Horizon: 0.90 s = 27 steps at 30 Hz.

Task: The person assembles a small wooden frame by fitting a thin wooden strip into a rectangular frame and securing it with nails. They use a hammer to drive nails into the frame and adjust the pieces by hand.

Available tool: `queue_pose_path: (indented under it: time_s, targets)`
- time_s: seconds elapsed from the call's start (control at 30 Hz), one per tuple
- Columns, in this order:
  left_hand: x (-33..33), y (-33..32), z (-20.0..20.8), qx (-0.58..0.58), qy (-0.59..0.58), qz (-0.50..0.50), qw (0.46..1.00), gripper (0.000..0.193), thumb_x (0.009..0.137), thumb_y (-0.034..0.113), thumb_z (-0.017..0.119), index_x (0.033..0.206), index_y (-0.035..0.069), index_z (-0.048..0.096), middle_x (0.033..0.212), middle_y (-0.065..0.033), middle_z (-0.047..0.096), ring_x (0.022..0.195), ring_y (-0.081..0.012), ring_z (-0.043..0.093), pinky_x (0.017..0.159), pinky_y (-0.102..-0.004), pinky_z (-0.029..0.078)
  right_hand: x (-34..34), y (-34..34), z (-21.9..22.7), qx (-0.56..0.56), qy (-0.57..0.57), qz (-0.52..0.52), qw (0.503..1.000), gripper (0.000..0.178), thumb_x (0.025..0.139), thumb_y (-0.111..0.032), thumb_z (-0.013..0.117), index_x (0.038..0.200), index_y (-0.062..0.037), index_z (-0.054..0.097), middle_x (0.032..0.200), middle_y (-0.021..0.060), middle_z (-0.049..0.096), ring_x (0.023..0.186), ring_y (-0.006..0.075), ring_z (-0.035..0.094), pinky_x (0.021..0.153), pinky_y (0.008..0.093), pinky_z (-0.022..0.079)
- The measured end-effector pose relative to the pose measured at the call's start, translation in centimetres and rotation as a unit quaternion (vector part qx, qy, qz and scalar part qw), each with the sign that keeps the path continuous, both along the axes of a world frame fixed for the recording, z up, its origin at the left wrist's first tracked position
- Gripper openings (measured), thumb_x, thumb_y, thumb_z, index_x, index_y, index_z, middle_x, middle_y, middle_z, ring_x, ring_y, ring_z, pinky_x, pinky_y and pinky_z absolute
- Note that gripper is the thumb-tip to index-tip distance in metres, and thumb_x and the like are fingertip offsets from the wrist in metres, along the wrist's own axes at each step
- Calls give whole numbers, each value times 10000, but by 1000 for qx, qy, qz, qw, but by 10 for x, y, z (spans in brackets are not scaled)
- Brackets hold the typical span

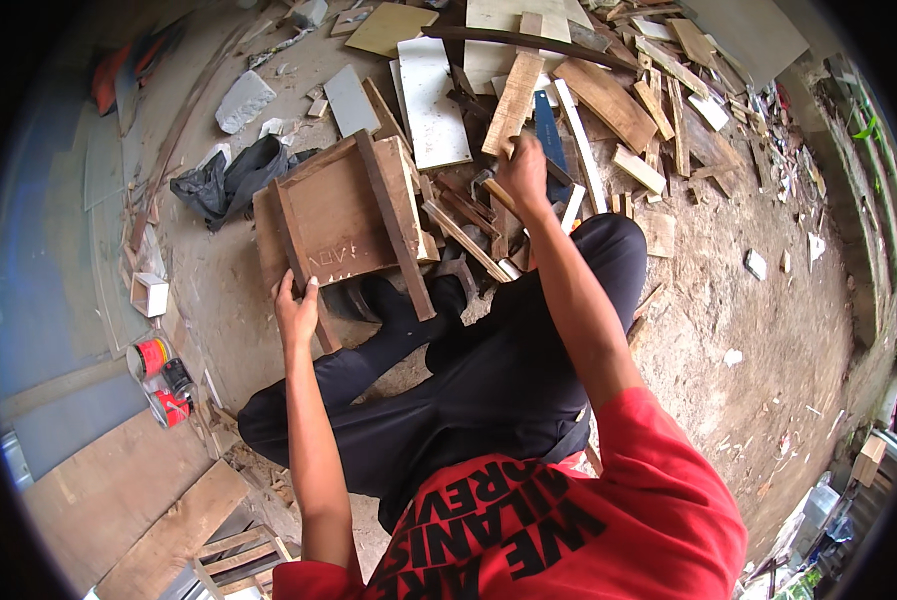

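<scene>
A shallow wooden box (338, 215) with a brown panel and two dark strips across it stands tilted in front of my crossed legs. At its near left corner, my left hand (296, 312) grips the lower end of one strip (291, 225), thumb on top. My right hand (524, 172) is over the scrap pile, fingers curled; what lies inside them is hidden. Just beyond its fingertips ends a light wooden plank (515, 100). Beside that hand lies a saw with a blue blade (548, 132), partly covered.
Scrap boards (608, 105) spread across the far side and far right. A black plastic bag (233, 180) and a white chunk (243, 102) lie at the left. Red cans (150, 358) stand near my left knee. A slatted wooden piece (240, 555) is at the lower left.
</scene>
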State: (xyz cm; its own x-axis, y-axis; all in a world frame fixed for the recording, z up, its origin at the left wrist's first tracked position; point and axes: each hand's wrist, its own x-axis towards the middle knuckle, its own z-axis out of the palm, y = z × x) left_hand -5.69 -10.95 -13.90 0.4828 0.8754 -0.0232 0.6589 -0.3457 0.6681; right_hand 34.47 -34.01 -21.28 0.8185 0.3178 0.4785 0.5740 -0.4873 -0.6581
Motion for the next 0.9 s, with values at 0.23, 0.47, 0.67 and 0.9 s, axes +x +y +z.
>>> queue_pose_path:
  time_s: [0.23,0.47,0.67,0.9]
  targets:
    - [2,7,13,0,71,-25,997,556,902,222,745,1371,-22,576,1358,-180,493,1164,-299,606,992,-384,497,36,-36,-33,-338,202,-29,919,316,853,-137,645,1155,-50,618,1202,170,613,1176,359,585,994,491,446]
    - [-10,12,-3,-40,-2,-12,999,561,938,178,719,1406,-61,521,1401,-164,431,1177,-258,601,999,-356,496,46,-33,-17,-69,-62,-197,976,271,821,-119,686,1077,-44,644,1157,194,597,1154,381,536,991,502,418]
    - [-1,-3,9,-19,38,39,998,600,950,184,707,1441,-71,476,1422,-173,416,1201,-267,591,1014,-352,486,-20,-6,-3,-202,254,44,945,303,862,-273,674,915,26,670,982,278,669,930,429,675,866,516,548]
    - [8,3,12,-27,67,25,997,634,954,226,706,1453,-77,457,1448,-190,408,1249,-296,564,1042,-365,471,-39,-28,-71,-311,166,68,933,420,854,-251,726,1176,-21,584,1114,242,608,1071,391,624,857,503,521]
